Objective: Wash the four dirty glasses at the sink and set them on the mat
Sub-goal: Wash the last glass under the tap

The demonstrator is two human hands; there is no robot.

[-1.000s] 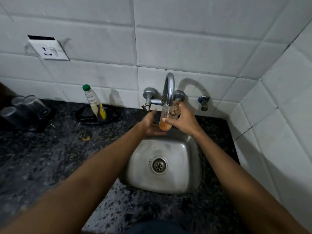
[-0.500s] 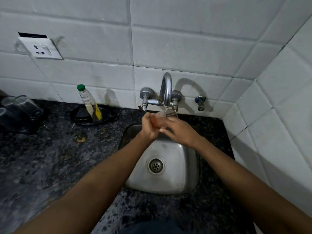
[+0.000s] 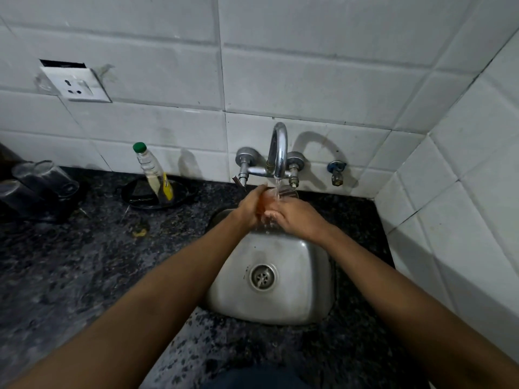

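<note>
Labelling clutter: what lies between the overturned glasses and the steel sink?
Head view: a green-capped clear bottle standing in a black dish, plus bare speckled dark countertop.

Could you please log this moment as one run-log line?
step: rinsing glass | tap: running | left hand: holds glass | right hand: holds glass | place: over sink

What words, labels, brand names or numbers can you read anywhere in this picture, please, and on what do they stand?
None can be read.
The yellow label on the green-capped bottle bears print, but it is too small and blurred to read.
The wall socket, the tap and the tiles show no writing.
The glass held between both hands under the running water shows no mark.
</note>
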